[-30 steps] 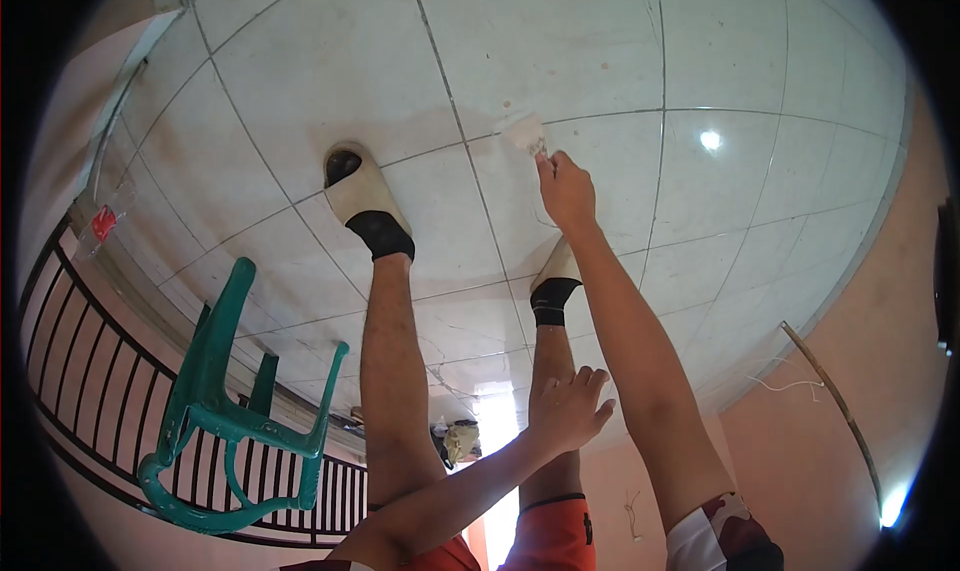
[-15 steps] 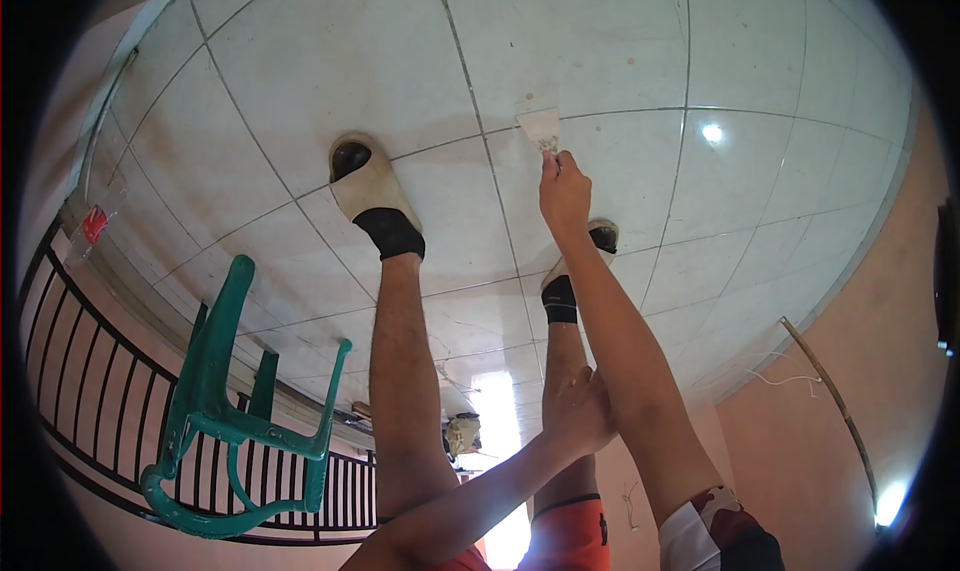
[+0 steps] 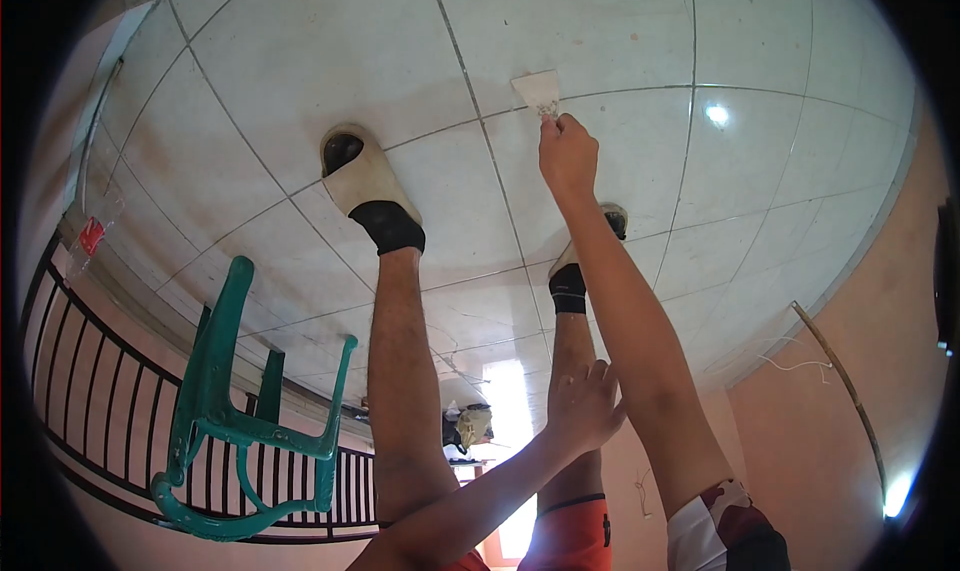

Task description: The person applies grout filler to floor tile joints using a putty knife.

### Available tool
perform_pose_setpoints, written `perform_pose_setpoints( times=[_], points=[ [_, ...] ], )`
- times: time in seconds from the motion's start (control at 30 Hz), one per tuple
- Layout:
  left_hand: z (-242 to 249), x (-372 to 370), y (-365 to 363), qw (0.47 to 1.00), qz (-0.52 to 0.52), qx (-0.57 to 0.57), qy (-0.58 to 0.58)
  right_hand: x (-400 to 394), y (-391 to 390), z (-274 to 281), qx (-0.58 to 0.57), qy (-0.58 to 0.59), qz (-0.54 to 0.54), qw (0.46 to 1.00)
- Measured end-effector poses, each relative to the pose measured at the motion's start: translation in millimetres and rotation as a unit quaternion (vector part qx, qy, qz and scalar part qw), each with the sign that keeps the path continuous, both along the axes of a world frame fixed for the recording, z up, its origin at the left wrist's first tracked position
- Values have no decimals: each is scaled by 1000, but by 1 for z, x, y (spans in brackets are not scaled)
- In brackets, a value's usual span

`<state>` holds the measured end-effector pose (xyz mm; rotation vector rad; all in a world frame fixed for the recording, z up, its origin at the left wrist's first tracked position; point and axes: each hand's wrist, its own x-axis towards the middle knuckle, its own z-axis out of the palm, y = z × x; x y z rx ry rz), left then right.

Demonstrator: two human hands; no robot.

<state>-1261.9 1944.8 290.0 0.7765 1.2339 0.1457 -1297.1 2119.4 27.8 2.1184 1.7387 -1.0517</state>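
Observation:
My right hand (image 3: 568, 156) is closed around the short handle of a scraper (image 3: 538, 89). Its wide pale blade lies flat over the tiled floor (image 3: 400, 61), near a grout line, with some grime where blade meets handle. My left hand (image 3: 588, 406) holds nothing; its fingers are loosely bent and apart, overlapping my right leg beside my right forearm. My left arm crosses low in front of my legs. My two feet, in black socks and beige slip-on shoes (image 3: 370, 176), stand apart on the tiles.
A green plastic chair (image 3: 225, 421), seen upside down, stands at the left beside a black metal railing (image 3: 100, 401). Clear plastic with a red label (image 3: 90, 236) lies near the left edge. A stick (image 3: 845, 396) leans along the right wall near a white cable (image 3: 795, 359).
My right hand and the scraper have moved a little further up the view across the floor. My left hand has come off my right forearm, and its fingers now show apart.

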Motion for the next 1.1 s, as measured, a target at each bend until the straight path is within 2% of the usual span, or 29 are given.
perform_pose_setpoints(
  times=[0.13,0.23,0.3,0.4,0.53,0.6,0.63,0.73,0.87,0.93,1.0,1.07,1.1],
  points=[
    [-2,2,-3,1000,-4,21,-6,11,-16,5,39,6,14,999],
    [-2,-1,-2,1000,-6,22,-6,9,-15,7,-21,-5,-19,1000],
    [-3,-4,2,1000,-11,3,-7,-2,4,-5,31,-7,31,999],
    [-3,-10,7,1000,-9,-13,-2,-21,29,-7,37,27,1,999],
    [-1,-13,16,1000,-5,17,-1,3,10,1,43,0,16,999],
    [-2,-13,20,1000,-10,8,-1,20,11,0,35,-27,-20,999],
    [-4,-15,21,1000,6,0,-4,21,24,-5,88,-23,9,996],
    [-7,-18,23,999,37,-4,0,13,81,-15,78,-12,41,996],
    [-4,-19,26,998,65,11,10,25,62,1,69,-14,35,997],
    [-3,-19,28,998,65,13,4,36,43,7,11,-29,-16,999],
    [-7,-23,30,998,63,11,6,34,55,-1,19,-20,-17,999],
    [-7,-24,30,999,45,-11,11,27,84,-16,99,-8,51,994],
    [-6,-25,28,999,42,-17,9,20,97,-13,69,23,-8,997]
  ],
)
